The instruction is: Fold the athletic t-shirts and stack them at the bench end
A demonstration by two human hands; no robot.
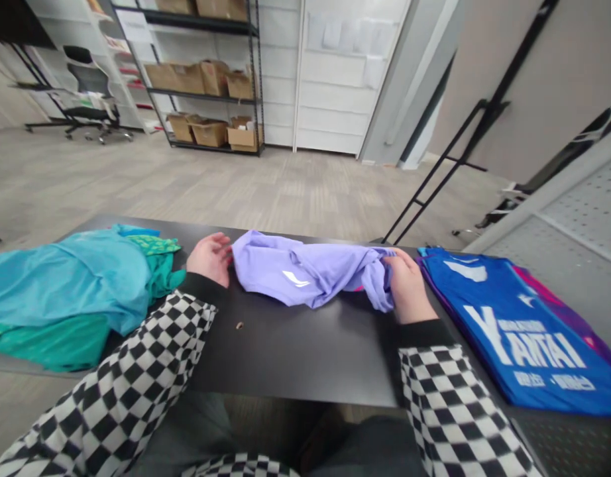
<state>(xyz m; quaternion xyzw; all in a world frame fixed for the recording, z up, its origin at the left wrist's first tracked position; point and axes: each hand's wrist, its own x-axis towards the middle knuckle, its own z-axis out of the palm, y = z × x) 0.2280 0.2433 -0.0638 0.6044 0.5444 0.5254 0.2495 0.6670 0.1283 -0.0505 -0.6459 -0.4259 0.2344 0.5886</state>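
Note:
A crumpled lavender shirt [305, 268] with a small white mark lies across the far middle of the black table [295, 358]. My left hand [210, 258] grips its left edge with curled fingers. At the shirt's bunched right end my right hand [409, 286] is closed on the fabric. Both arms wear black-and-white checkered sleeves.
A heap of turquoise and teal garments [71, 291] covers the table's left end. A flat stack topped by a blue shirt with white lettering [524, 331] lies at the right. A small dark speck [239, 325] sits near the middle. Shelves with cardboard boxes [211, 79] and an office chair [89, 99] stand beyond.

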